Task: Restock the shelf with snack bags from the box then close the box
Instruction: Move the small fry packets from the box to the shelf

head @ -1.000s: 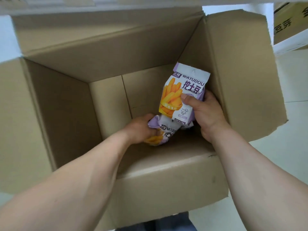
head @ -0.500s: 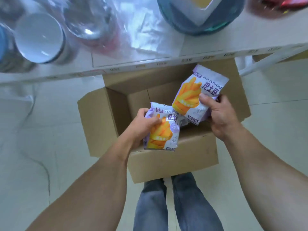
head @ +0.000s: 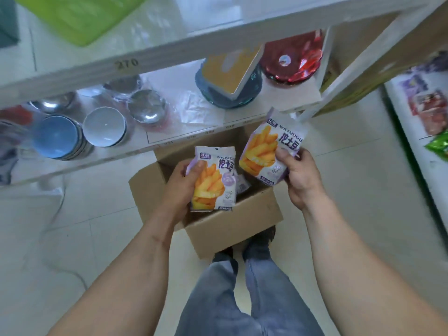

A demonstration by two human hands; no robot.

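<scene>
An open cardboard box (head: 232,226) stands on the floor in front of my feet, partly under the white shelf (head: 184,134). My left hand (head: 184,187) is shut on a purple-and-white snack bag (head: 215,185) printed with yellow fries, held above the box. My right hand (head: 298,175) grips a second, matching snack bag (head: 269,151), raised higher and to the right. A bit of another bag (head: 241,184) shows inside the box between the two.
The shelf's lower level carries bowls (head: 104,127), steel dishes (head: 148,105), a dark round tub (head: 230,86) and red plates (head: 291,61). A green item (head: 80,15) lies on the upper level. Another shelf with snack packs (head: 429,110) runs along the right. Tiled floor surrounds the box.
Both hands have lifted the two bags out of the box and upward. My view has risen from inside the box to the shelves.
</scene>
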